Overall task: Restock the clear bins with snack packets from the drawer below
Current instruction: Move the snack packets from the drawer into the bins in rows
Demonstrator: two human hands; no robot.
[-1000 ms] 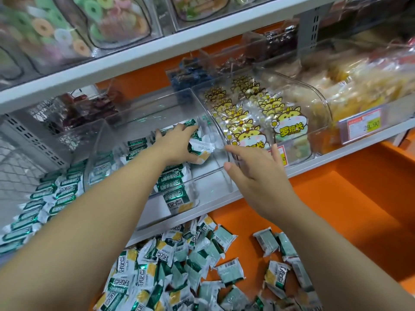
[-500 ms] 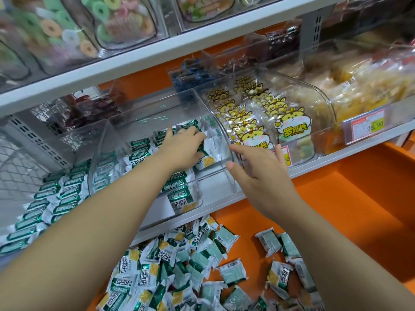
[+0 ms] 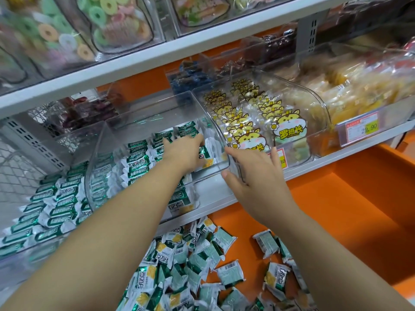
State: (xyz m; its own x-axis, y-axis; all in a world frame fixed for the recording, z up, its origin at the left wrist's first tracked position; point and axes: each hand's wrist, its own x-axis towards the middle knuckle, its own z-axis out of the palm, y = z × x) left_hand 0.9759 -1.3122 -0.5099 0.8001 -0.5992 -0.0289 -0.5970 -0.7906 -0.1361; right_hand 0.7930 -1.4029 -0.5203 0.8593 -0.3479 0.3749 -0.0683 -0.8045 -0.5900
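Snack packets (image 3: 139, 158) in green and white wrappers stand in neat rows in the left part of the clear bin (image 3: 202, 178) on the white shelf (image 3: 215, 198), lined up so a shopper can read them. My left hand (image 3: 184, 153) is deep inside the bin, at the right end of those rows. It lies on top of one packet with a yellow patch, and I think it is putting that packet into the gap by the bin's right wall. Its fingers (image 3: 195, 140) reach over the far side of the packet, so I cannot tell if they pinch it or only push it down. My right hand (image 3: 253, 182) grips the bin's front right corner, with the thumb on the front wall and the fingers (image 3: 235, 151) bent over the side edge. I think it holds the bin there so it does not slide or turn while the other hand pushes. The front right of the bin shows bare floor, so there is room for more. The orange drawer (image 3: 336, 198) stands pulled out just under the shelf. In it lies a loose heap of packets (image 3: 179, 254) of the same kind, close below for the next grab. The bin just to the right holds hamster packets (image 3: 247, 122), and the clear wall keeps the two kinds apart.
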